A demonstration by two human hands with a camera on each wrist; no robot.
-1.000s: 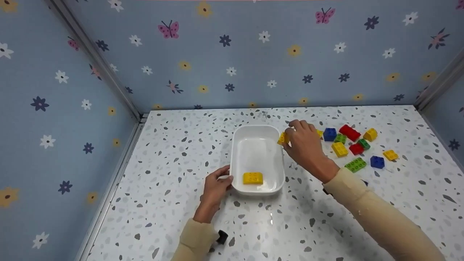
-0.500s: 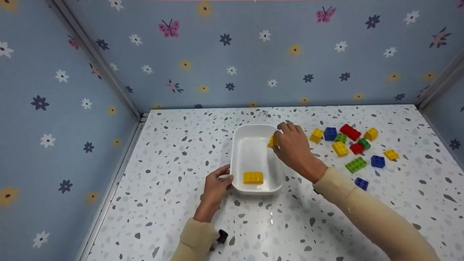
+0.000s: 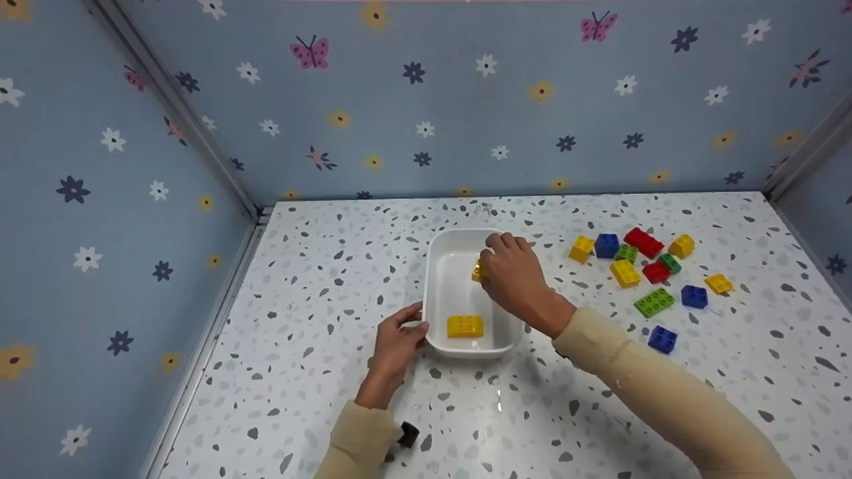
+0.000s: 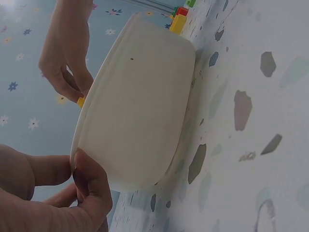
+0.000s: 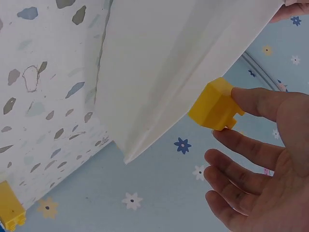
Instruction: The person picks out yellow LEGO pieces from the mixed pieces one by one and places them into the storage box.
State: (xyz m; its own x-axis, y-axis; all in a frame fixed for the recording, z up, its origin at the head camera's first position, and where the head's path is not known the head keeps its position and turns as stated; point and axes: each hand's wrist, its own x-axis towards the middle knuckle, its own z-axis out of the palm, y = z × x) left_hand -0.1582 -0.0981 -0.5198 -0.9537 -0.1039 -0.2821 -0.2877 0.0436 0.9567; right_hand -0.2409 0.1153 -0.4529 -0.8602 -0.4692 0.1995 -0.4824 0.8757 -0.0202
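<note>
A white plastic container (image 3: 436, 266) stands on the speckled tabletop, with one yellow toy brick (image 3: 464, 326) lying at its near end. At its near left corner my left hand (image 3: 396, 339) pinches the rim between thumb and fingers, as the left wrist view (image 4: 72, 193) shows. Over the container's far right part my right hand (image 3: 516, 276) holds a second yellow brick (image 5: 216, 105) between thumb and index finger. The other fingers of that hand are bent and touch nothing. In the head view most of this held brick is hidden by the hand.
Right of the container lie several loose bricks, among them a yellow one (image 3: 581, 249), a blue one (image 3: 606, 245), a red one (image 3: 643, 242) and a light green one (image 3: 654, 303). A patterned blue wall (image 3: 466, 100) rises behind the tabletop.
My right hand has moved left from beside the container's right rim to over its inside, carrying the yellow brick. My left hand and the container have stayed in place.
</note>
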